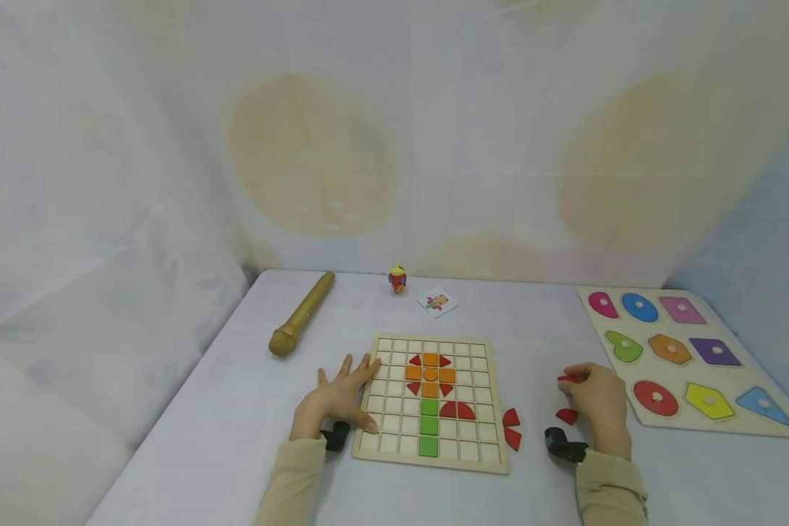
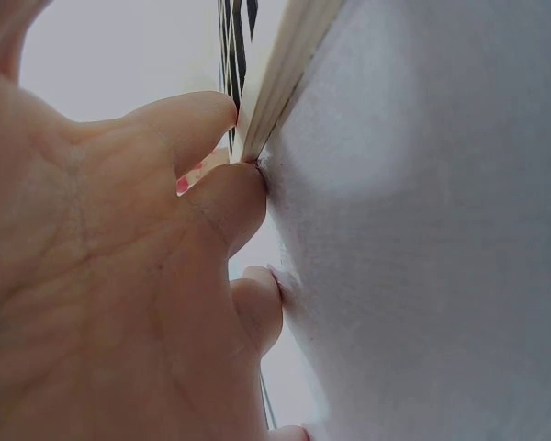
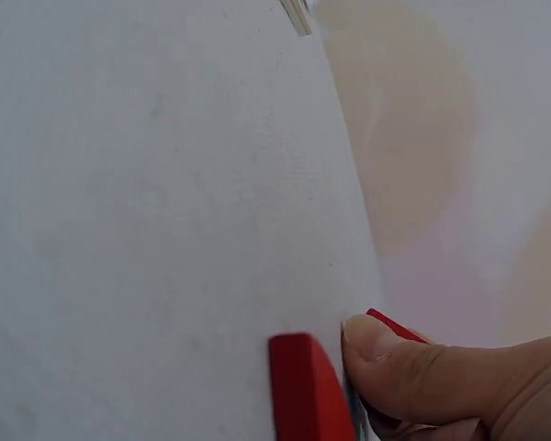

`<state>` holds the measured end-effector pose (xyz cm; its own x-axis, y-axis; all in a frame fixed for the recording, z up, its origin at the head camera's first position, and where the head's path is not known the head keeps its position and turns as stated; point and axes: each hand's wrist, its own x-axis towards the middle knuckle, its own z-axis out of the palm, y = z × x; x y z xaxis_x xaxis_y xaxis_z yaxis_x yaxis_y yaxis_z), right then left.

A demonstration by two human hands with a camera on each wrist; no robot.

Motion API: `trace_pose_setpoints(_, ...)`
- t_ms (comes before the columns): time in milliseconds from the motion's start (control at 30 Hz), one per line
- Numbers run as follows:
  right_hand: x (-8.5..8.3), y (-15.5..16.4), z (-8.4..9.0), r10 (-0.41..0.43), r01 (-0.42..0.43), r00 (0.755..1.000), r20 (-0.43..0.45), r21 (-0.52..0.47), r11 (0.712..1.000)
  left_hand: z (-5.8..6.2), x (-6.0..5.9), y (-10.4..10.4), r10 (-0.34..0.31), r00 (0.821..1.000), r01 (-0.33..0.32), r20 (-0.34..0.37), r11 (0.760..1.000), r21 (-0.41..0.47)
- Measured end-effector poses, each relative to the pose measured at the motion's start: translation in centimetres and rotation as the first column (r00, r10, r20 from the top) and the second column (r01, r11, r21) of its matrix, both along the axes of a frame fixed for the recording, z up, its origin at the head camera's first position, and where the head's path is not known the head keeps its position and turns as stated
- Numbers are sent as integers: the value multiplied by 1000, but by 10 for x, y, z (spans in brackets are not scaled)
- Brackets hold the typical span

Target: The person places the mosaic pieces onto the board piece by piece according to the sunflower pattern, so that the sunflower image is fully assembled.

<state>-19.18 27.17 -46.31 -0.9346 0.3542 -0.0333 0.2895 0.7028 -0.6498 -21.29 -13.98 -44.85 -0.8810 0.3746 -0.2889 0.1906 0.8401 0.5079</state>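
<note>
I seem to be mid-pickup: my right hand (image 1: 598, 398) pinches a red piece (image 1: 568, 378) just above the table (image 1: 237, 424), right of the board (image 1: 394, 438). Next it needs carrying to a free cell. My left hand (image 1: 338, 398) lies flat, fingers spread, steadying the board's left edge

A staged play corner, not a lived-in room. Draped cloth (image 1: 394, 131) walls in a covered table (image 1: 237, 409); a shape puzzle (image 1: 690, 358) lies at three o'clock, a toy microphone (image 1: 300, 314) at ten.
</note>
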Motion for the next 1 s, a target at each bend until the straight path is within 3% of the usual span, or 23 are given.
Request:
trace_pose_setpoints(200, 2, -2, 2, -6, 9, 999, 32, -82, 997, 1, 1, -1, 12, 1000, -12, 3, 1000, 14)
trace_pose_setpoints(400, 1, -15, 3, 147, -135, 989, 24, -263, 955, 1, 1, -1, 15, 1000, -15, 4, 1000, 15)
trace_pose_setpoints(600, 2, -38, 9, 285, -262, 957, 54, -261, 929, 1, 0, -1, -2, 1000, 2, 10, 1000, 12)
trace_pose_setpoints(733, 4, -57, 19, 411, -383, 910, 50, -274, 882, 0, 0, -1, -2, 1000, 2, 3, 1000, 9)
trace_pose_setpoints(833, 5, -70, 25, 528, -488, 848, 40, -326, 809, 0, 1, -1, 2, 1000, -2, 3, 1000, 22)
trace_pose_setpoints(900, 6, -79, 27, 579, -534, 814, 42, -336, 776, 1, 1, 0, 6, 1000, -6, 4, 999, 32)
trace_pose_setpoints(1000, 9, -98, 29, 602, -562, 797, 57, -297, 772, 1, 2, 0, 7, 1000, -7, 2, 999, 36)
